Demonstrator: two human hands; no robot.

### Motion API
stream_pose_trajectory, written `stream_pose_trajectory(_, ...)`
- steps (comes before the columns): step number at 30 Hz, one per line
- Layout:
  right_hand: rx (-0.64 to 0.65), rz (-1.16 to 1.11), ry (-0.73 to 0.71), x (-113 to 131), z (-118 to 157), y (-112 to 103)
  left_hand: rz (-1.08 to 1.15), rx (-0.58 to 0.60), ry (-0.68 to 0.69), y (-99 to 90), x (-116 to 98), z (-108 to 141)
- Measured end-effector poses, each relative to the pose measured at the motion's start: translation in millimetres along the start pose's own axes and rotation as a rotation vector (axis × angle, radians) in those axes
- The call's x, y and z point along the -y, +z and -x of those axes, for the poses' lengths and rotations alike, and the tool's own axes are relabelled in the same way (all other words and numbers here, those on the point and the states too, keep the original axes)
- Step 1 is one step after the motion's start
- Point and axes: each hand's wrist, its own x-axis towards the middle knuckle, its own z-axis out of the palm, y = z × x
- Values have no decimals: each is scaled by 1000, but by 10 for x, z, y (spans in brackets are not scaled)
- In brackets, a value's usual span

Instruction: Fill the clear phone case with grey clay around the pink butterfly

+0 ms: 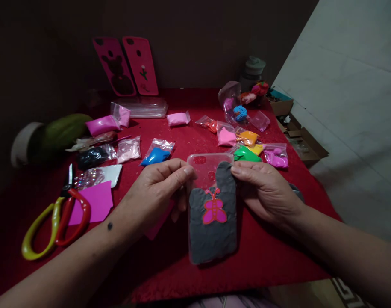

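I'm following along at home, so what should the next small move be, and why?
Perhaps spread the gray layer upward on the left: it covers the lower part of the phone case and a strip at upper right, by the right hand, while the upper left, by the left hand, is see-through.

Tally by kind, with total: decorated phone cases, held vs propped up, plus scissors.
Held decorated case: 1
Propped pink cases: 2
Scissors: 1
Total: 4
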Motion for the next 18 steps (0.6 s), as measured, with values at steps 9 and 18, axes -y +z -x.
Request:
stream_pose_trajectory(9,5,-30,-64,17,-12,9,-44,-10,-8,9,-19,-8)
stream_pose_trajectory(18,-1,-2,57,16,0,26,-36,21,-15,6,2,-5)
